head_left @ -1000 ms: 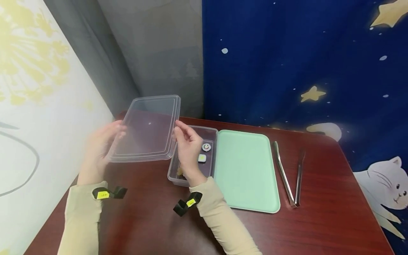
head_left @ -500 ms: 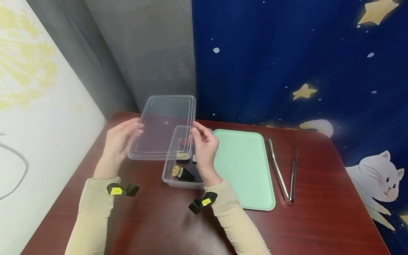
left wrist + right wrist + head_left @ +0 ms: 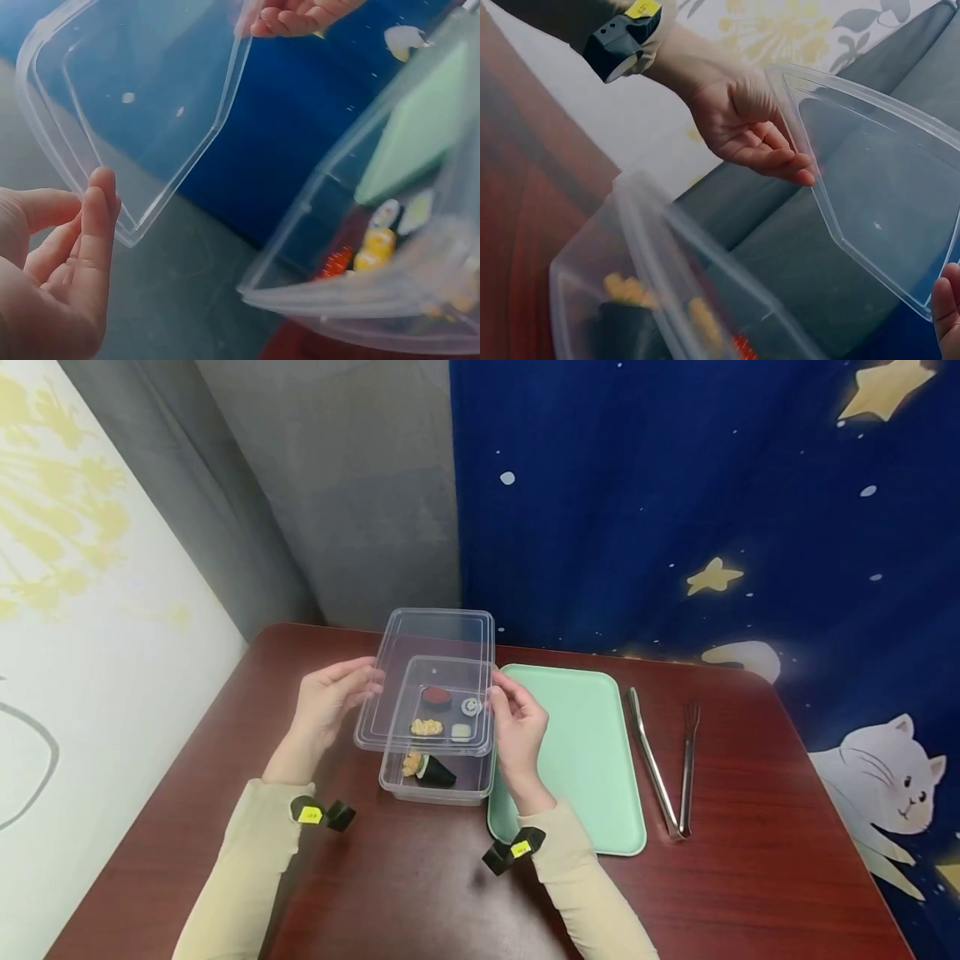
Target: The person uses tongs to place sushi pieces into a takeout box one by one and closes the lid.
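Note:
A clear plastic lid (image 3: 442, 639) is held up in the air above a clear plastic box (image 3: 438, 793). My left hand (image 3: 330, 697) pinches the lid's left edge, and my right hand (image 3: 519, 718) pinches its right edge. Through the lid I see sushi pieces in the box: a red-topped one (image 3: 436, 697), a round roll (image 3: 471, 706), a yellow-topped one (image 3: 426, 727) and a pale square one (image 3: 461, 732). A dark hand roll (image 3: 435, 771) lies near the box's front. In the left wrist view, the lid (image 3: 150, 112) is apart from the box.
A light green tray (image 3: 577, 752) lies right of the box, partly behind my right forearm. Metal tongs (image 3: 660, 768) rest spread on the dark red table (image 3: 757, 827), right of the tray. A wall and curtains stand behind the table.
Both hands have carried the lid to the right and, lately, downward, from left of the box to over it. The view has shifted slightly. Box, tray and tongs stay on the table.

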`<state>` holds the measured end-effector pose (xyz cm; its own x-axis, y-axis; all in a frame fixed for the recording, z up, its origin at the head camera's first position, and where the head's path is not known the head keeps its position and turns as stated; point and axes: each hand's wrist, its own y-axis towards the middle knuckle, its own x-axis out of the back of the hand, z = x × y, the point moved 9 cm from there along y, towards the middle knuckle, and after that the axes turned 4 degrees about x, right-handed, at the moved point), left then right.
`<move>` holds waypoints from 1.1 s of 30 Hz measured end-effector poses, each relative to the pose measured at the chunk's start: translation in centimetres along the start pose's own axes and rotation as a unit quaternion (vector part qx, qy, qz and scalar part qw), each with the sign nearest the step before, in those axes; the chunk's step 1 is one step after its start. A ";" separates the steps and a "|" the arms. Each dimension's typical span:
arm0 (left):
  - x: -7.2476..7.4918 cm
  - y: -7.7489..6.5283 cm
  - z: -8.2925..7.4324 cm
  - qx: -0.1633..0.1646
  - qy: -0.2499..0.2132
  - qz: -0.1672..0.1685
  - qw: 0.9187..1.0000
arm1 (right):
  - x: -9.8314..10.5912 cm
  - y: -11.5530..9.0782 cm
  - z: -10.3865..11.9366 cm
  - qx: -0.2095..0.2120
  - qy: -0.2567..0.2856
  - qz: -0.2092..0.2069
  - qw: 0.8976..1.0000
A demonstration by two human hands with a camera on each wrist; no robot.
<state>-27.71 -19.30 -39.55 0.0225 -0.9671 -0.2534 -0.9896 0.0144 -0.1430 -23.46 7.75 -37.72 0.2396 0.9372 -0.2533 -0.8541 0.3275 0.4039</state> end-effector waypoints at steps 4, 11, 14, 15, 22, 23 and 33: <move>0.2 0.1 1.5 0.004 0.053 -0.003 0.999 | 0.8 -0.5 -0.8 -0.015 -0.014 0.000 1.000; 0.0 0.4 3.4 -0.006 0.097 0.013 0.995 | 1.8 -1.4 -2.3 0.019 -0.060 0.012 0.998; 0.2 0.6 4.1 -0.008 0.129 0.008 0.992 | 2.2 -1.8 -3.1 0.032 -0.098 0.017 0.995; 0.3 0.6 4.2 -0.009 0.142 0.003 0.990 | 2.3 -1.9 -3.2 0.028 -0.111 0.019 0.993; 0.1 0.7 4.7 -0.022 0.223 -0.014 0.975 | 1.9 -2.3 -2.2 0.025 -0.190 0.041 0.981; 0.1 0.7 4.8 -0.023 0.226 -0.015 0.974 | 1.8 -2.4 -1.7 0.031 -0.196 0.044 0.979; -0.3 0.1 4.6 -0.034 0.332 -0.038 0.942 | 2.1 -2.5 -3.3 0.057 -0.245 0.070 0.965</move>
<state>-27.18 -17.85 -43.86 0.0220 -0.9106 0.4127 -0.9961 -0.0552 -0.0687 -22.35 8.52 -42.20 0.3383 0.9083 0.2460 -0.8449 0.1781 0.5045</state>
